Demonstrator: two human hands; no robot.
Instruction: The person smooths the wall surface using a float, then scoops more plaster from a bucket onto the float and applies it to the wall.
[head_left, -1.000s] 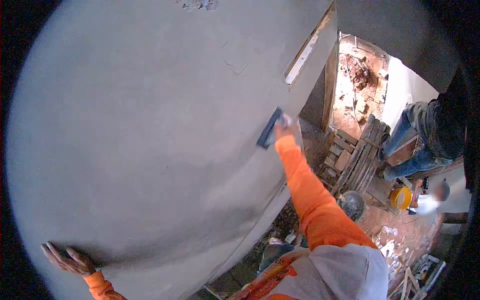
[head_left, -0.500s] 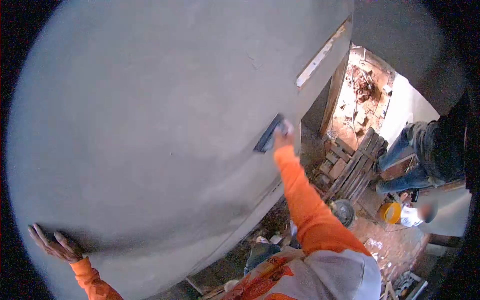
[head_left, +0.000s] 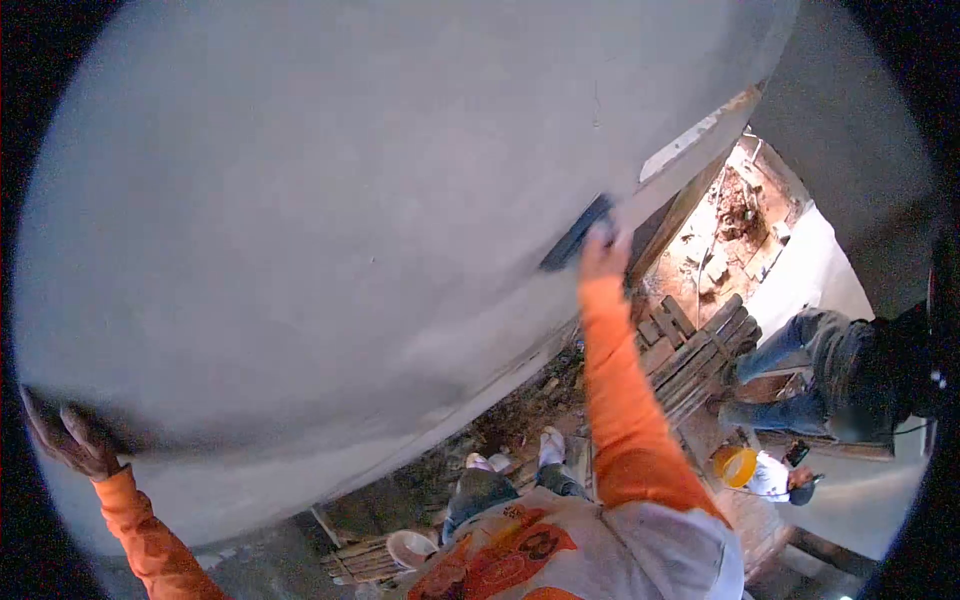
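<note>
A broad grey plastered wall (head_left: 300, 220) fills most of the head view. My right hand (head_left: 606, 252) grips a dark, flat-bladed plastering trowel (head_left: 577, 233), whose blade lies against the wall near its right edge; the handle is mostly hidden by my fingers. Far to the left, my left hand (head_left: 72, 438) rests on the wall with its fingers stretched out, holding nothing. Close by the trowel, a pale narrow slot (head_left: 690, 145) runs along the wall's edge.
Wooden planks (head_left: 700, 360) are stacked below on the right. A person in jeans (head_left: 790, 370) stands beside them. Lower down is another person in a white shirt (head_left: 768, 477) near a yellow bucket (head_left: 736, 466). A pale bucket (head_left: 410, 547) sits by my legs.
The trowel in my right hand has moved up and right along the wall toward the slot. My left hand appears higher and further left. The camera view has shifted, bringing my feet into sight.
</note>
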